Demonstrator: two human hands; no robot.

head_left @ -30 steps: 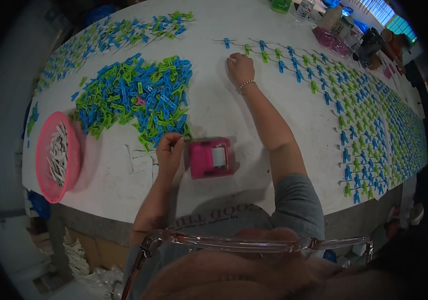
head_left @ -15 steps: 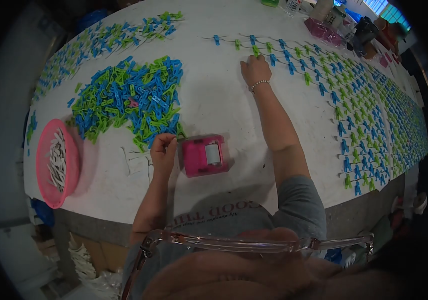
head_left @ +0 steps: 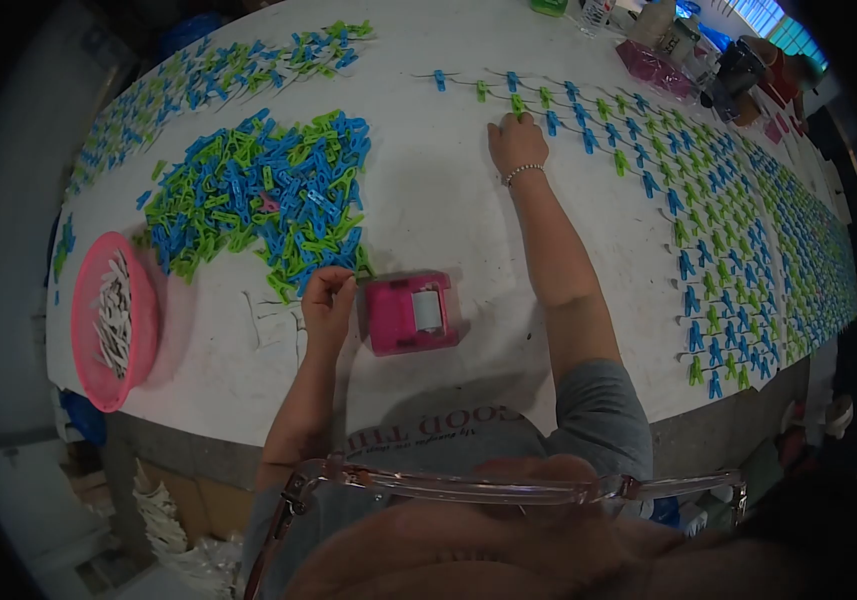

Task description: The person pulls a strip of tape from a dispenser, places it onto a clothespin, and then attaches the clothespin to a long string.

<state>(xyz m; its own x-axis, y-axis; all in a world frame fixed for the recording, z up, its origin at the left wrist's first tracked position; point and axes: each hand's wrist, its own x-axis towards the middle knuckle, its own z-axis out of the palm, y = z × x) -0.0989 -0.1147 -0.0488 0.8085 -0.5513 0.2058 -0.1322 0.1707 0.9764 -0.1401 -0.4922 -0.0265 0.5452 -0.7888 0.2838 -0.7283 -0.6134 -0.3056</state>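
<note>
My right hand (head_left: pixel 518 147), with a beaded bracelet at the wrist, reaches forward to the near end of the spread rows. Its curled fingertips are on a green clothespin (head_left: pixel 517 103), which sticks out beyond them. My left hand (head_left: pixel 325 305) hovers by the lower edge of a heap of blue and green clothespins (head_left: pixel 278 190), thumb and fingers pinched together. What lies in that pinch, if anything, is too small to make out. Just right of it stands a pink tape dispenser (head_left: pixel 395 318) with a pale roll.
Rows of clothespins with thin ties (head_left: pixel 718 220) cover the table's right side; another spread (head_left: pixel 208 85) lies back left. A pink basket (head_left: pixel 148 330) holds white strips. Some thin ties (head_left: pixel 273 320) lie near my left hand. Bottles (head_left: pixel 653 20) and a person (head_left: pixel 783 75) are at far right.
The whole view has shifted slightly. Both hands stay almost where they were, the right one still at the green clothespin and the left one still pinched beside the heap.
</note>
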